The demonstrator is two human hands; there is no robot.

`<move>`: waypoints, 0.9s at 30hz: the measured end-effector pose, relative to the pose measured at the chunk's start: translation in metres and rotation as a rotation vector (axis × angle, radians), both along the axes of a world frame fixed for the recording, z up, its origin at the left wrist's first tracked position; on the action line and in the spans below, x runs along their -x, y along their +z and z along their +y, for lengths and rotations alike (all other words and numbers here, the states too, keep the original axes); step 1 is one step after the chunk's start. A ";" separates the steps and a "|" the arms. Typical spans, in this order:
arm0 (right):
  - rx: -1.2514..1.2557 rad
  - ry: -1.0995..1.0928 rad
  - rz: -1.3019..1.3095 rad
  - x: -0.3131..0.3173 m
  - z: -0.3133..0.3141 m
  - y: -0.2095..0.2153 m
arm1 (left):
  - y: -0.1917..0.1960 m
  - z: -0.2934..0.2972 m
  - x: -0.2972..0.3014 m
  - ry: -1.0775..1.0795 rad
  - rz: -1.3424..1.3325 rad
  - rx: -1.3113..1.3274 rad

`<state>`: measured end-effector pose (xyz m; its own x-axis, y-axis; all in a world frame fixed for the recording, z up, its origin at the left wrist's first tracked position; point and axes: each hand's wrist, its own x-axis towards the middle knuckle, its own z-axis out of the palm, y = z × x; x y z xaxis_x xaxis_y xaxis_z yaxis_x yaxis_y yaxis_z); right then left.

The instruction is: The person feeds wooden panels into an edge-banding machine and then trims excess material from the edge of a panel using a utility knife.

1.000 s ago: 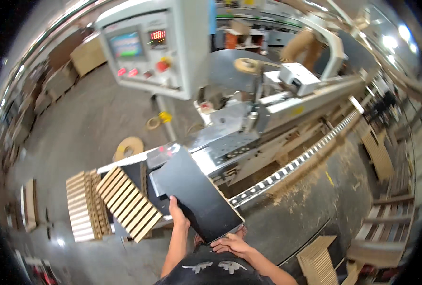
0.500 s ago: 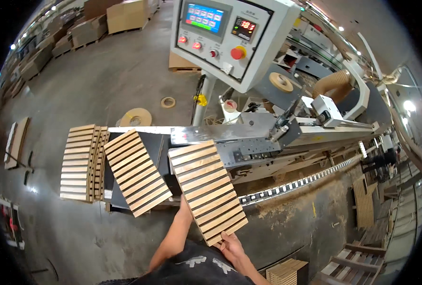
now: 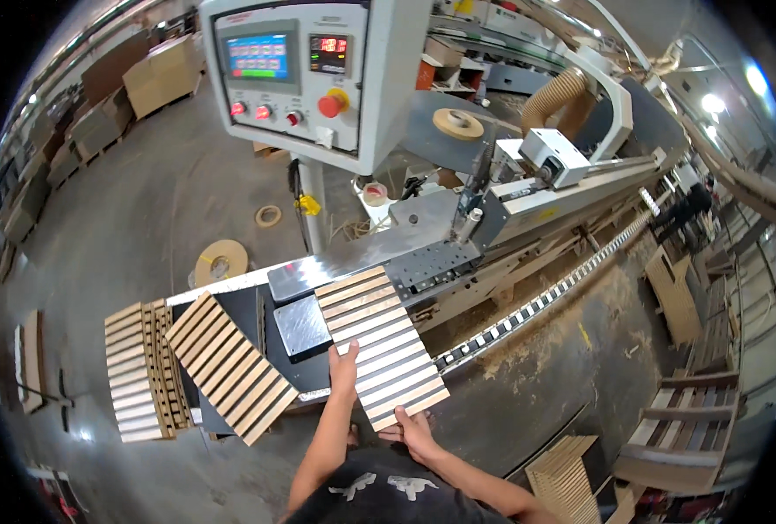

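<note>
I hold a slatted wooden panel, its pale slats split by dark grooves, at the near end of the machine. My left hand is closed on its left long edge, fingers partly hidden. At the near short edge my right hand pinches the panel, thumb on top and fingers beneath. The panel's far end lies over or against the machine's metal bed; contact is unclear. Left of it is a shiny square metal plate. Further left, a second slatted panel lies slanted on a dark surface, beside stacked slatted panels.
A control box with screen and buttons stands on a post behind the bed. Rolls of tape-like strip lie on the far side. A roller track runs off to the right. More slatted panels and a pallet sit at the lower right.
My view has turned to the right. The left hand has come into sight on the panel's left edge, and the square metal plate now shows beside the panel. Both hands still hold it.
</note>
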<state>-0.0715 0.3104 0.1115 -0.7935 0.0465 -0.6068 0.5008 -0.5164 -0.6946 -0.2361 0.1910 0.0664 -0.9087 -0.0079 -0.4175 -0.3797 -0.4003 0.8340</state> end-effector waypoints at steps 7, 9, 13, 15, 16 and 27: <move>0.012 -0.055 -0.095 0.017 0.023 -0.008 | 0.009 0.028 0.009 0.043 -0.112 0.410; 0.049 -0.101 -0.042 0.015 0.034 -0.026 | 0.012 0.043 0.012 0.032 -0.073 0.351; 0.048 -0.098 0.119 0.018 0.069 -0.024 | 0.014 0.074 0.020 0.003 -0.084 0.326; -0.018 -0.179 0.085 0.027 0.084 -0.012 | 0.012 0.098 0.024 -0.006 -0.030 0.303; -0.070 -0.222 0.038 0.027 0.095 -0.016 | 0.032 0.119 0.023 -0.016 -0.029 0.348; -0.187 -0.088 -0.093 0.027 0.198 -0.017 | 0.072 0.229 0.014 -0.040 -0.210 0.423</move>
<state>-0.0989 0.5089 0.0948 -0.7223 0.2316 -0.6517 0.5263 -0.4274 -0.7351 -0.2498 0.4200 0.1386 -0.8081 -0.1839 -0.5596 -0.5655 -0.0234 0.8244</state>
